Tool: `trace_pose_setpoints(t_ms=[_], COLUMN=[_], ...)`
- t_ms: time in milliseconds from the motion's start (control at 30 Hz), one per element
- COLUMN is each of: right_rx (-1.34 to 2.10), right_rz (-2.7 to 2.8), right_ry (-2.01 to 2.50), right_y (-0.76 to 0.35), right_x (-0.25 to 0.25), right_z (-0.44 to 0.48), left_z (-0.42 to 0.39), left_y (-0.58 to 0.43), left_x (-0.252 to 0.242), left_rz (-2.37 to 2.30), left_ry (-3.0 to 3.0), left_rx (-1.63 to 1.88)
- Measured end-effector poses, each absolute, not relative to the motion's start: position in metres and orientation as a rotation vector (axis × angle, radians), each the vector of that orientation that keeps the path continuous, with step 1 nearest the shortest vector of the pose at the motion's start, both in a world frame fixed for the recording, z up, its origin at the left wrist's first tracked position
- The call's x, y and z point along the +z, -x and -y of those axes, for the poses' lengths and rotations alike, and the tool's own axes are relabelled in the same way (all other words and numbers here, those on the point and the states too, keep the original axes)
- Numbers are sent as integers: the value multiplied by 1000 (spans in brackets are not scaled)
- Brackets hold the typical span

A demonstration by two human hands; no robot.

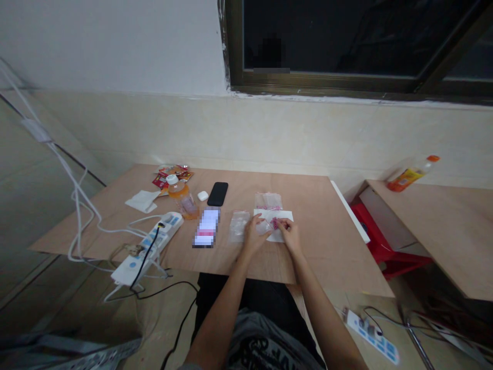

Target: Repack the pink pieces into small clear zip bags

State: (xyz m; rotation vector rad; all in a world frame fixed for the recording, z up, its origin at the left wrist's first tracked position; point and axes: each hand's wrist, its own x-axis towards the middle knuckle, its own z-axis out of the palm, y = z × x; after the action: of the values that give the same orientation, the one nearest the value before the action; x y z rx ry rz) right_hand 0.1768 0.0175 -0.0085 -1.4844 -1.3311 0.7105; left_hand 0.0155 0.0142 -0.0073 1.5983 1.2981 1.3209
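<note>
Small pieces [275, 223] pinkish red; paper [278, 214] white; tabletop [323, 246] light brown; left power strip [133, 265] white, blue-patched.

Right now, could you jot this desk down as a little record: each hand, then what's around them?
Left hand: over the left part of the white paper; grip unclear
Right hand: at the small pink pieces; grip unclear
Bags: clear bag left of the paper, second bag beyond it
Phones: lit phone nearer the person, dark phone beyond
Farther left: power strip, white-capped bottle
Next table: orange-capped bottle
</note>
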Motion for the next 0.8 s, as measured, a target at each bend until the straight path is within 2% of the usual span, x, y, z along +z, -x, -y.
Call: trace_pose_setpoints(t_ms=[267,367,567,800], right_rx=[712,657,329,237], right_rz=[1497,1462,1400,1498], right_ry=[1371,1488,1877,1987], right_y=[-164,-176,-201,-197], right_x=[-2,0,0,-1], right_z=[-20,-19,-15,-12], left_z=[-15,-14,-13,-12], left_y=[-15,-15,-16,-17], left_x=[-11,-12,-9,-4], left_rz=[-1272,-1274,-1280,-1295], left_ry=[-1598,-1585,-1583,-1573], left_rx=[1344,1351,1343,1353])
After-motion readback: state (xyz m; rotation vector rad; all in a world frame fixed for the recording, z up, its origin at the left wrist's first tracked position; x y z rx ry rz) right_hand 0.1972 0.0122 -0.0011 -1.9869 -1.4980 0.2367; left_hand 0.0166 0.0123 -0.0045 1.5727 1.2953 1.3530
